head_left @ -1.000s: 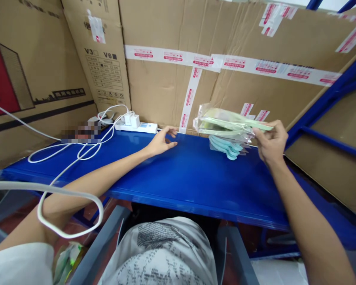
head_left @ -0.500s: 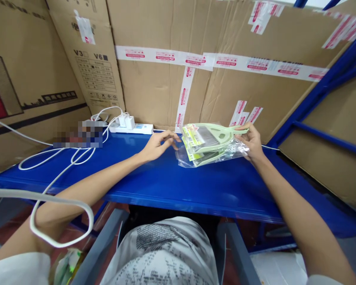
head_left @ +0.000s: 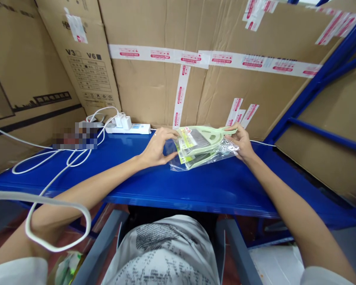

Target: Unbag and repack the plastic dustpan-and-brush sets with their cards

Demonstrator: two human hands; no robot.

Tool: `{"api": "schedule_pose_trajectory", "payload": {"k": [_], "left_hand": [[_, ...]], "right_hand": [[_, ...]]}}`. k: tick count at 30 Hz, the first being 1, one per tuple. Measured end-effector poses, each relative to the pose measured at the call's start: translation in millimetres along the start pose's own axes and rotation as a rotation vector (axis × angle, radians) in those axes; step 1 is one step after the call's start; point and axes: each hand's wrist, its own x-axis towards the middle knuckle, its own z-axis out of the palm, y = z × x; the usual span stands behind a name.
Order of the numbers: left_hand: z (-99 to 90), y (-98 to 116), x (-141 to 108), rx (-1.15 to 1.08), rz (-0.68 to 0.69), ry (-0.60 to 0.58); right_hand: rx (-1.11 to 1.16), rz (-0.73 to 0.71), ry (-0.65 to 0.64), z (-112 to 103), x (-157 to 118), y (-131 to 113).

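A light green dustpan and brush set (head_left: 206, 142) in a clear plastic bag is held above the blue table, handles toward the right. A yellow-green label card shows at its left end. My right hand (head_left: 241, 141) is closed round the handle end, with crinkled plastic under the fingers. My left hand (head_left: 158, 148) grips the left end of the bag, fingers along the upper edge and thumb lower down. The brush bristles show dark grey through the plastic.
A white power strip (head_left: 141, 128) with plugged-in adapters lies at the back of the blue table (head_left: 178, 190). White cables loop across the left side, one hanging in front of my left forearm. Taped cardboard (head_left: 148, 87) walls the back; a blue metal frame (head_left: 323, 85) stands right.
My left hand has come to the left end of the bag and taken hold of it. The set has shifted slightly left with my right hand; the view has moved a little.
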Motion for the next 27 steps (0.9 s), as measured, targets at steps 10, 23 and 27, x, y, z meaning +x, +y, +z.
{"api": "schedule_pose_trajectory", "payload": {"k": [10,23,27], "left_hand": [[-2.3,6.2,1.3,0.05,0.005,-0.04],[-0.6,1.4,-0.4,-0.05,-0.004,-0.09],[0.0,-1.9,-3.1,0.038,0.047,-0.07]], "right_hand": [[-0.019,-0.02,0.001,-3.2,1.0,1.8],[-0.02,0.02,0.023,-0.1,-0.6,3.4],[-0.046,0.034,0.024,1.9,-1.6,7.1]]}}
